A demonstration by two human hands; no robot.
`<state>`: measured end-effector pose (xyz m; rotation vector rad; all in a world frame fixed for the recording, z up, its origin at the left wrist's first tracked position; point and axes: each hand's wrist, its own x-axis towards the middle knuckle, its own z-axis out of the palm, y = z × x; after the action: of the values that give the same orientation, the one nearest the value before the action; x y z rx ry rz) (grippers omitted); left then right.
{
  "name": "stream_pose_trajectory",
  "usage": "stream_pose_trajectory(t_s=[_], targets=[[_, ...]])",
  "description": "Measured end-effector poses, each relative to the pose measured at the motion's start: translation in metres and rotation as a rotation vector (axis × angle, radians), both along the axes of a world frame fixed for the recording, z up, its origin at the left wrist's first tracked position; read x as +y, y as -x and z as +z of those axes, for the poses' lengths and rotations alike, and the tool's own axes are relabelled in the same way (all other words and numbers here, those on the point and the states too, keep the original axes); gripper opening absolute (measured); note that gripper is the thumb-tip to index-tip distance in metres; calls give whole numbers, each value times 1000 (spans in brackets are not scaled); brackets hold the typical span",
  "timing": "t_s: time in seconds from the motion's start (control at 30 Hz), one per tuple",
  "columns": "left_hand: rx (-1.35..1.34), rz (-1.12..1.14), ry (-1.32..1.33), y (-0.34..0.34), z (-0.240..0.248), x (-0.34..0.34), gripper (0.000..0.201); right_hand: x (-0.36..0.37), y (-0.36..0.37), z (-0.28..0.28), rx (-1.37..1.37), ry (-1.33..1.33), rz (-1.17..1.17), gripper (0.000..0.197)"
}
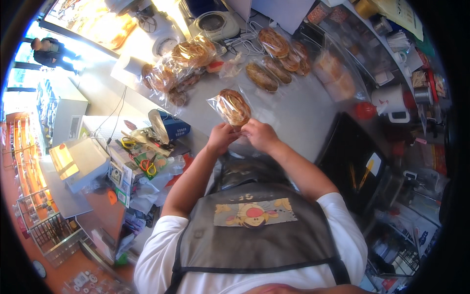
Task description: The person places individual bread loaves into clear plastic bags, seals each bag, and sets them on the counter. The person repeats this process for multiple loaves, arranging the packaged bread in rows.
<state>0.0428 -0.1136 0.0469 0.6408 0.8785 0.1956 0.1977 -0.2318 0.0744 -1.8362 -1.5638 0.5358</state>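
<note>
A round brown pastry (234,106) in a clear plastic bag lies on the grey metal counter (289,117) in front of me. The near end of the bag is pinched by my left hand (224,137) and my right hand (260,135), whose fingers almost meet there. Both hands are closed, and the fine detail of the fingertips is too small to read. Beyond the pastry, two dark oblong loaves (263,76) rest on the counter beside several bagged brown breads (274,43). To the left sits a heap of bagged pastries (191,53).
At the back stands a round-topped scale (213,22) with white cables beside it. A black tray (353,159) holding tongs is at my right, near a white jug (391,100). Scissors (148,166) and a blue box (169,126) crowd the left. A person stands far left.
</note>
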Motion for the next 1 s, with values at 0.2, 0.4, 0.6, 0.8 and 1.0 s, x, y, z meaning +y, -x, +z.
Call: stream_pose_trajectory(t_s=[0.2, 0.4, 0.6, 0.8, 1.0], targets=[[-57, 12, 89, 1, -3, 3, 18, 10, 11, -4, -127, 43, 79, 8], [-83, -37, 75, 9, -35, 9, 24, 12, 16, -4, -196, 46, 115, 6], [-155, -94, 75, 20, -73, 12, 29, 8, 16, 1, -94, 27, 67, 4], [-176, 13, 266, 11, -43, 6, 24, 0, -1, -4, 285, -86, -28, 7], [29, -25, 208, 13, -15, 8, 26, -29, -92, -9, 1158, -121, -543, 6]])
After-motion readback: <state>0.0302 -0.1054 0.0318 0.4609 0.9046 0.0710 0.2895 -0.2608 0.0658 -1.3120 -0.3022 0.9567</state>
